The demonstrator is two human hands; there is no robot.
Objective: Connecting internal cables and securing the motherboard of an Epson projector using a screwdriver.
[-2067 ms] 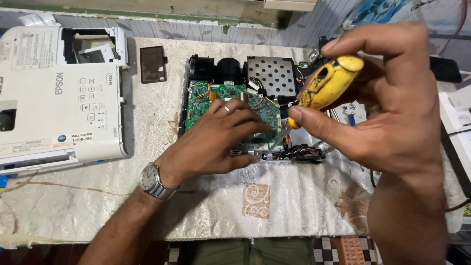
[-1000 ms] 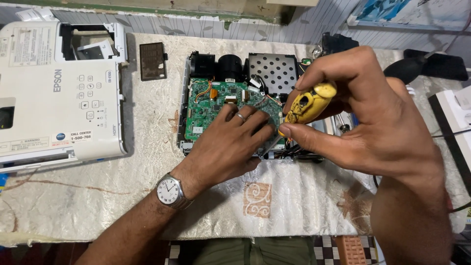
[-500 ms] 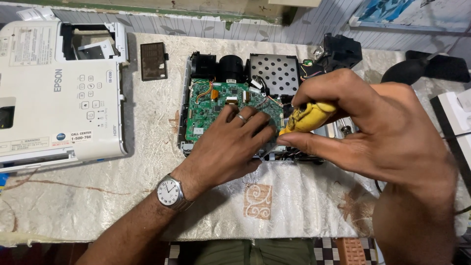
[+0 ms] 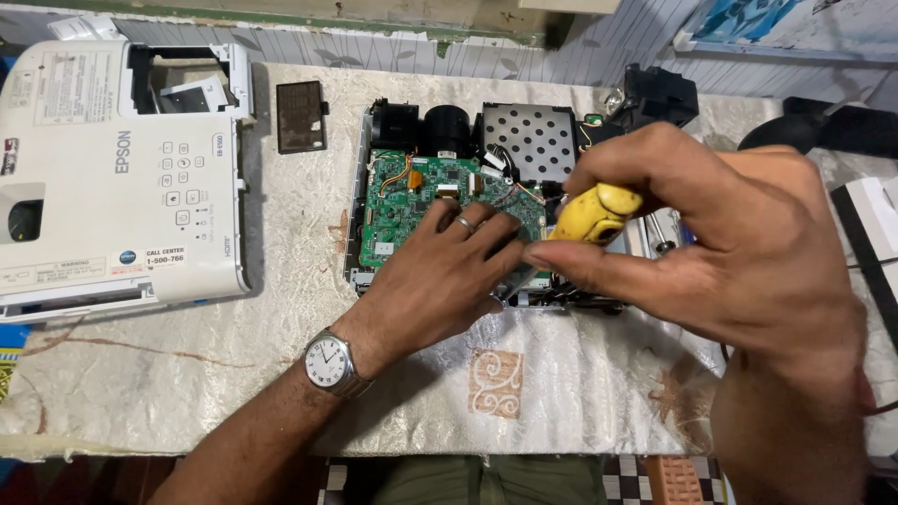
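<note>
An opened projector chassis (image 4: 374,122) lies on the cloth-covered table, its green circuit board (image 4: 402,210) exposed. My left hand (image 4: 440,281), wearing a ring and a wristwatch, lies flat on the board's near right part. My right hand (image 4: 711,243) grips the yellow handle of a screwdriver (image 4: 594,213), held upright over the board's right edge; the shaft and tip are hidden behind my fingers. A perforated metal plate (image 4: 528,136) sits at the chassis's far right.
The white projector top cover (image 4: 112,187) lies upside up at the left. A small dark rectangular panel (image 4: 301,116) rests between cover and chassis. Black parts (image 4: 659,93) and a dark object (image 4: 832,126) sit at the far right. Patterned cloth (image 4: 496,383) covers the table.
My right hand has lowered the yellow screwdriver from high above down to the board's right edge. My left hand has stayed pressed on the board.
</note>
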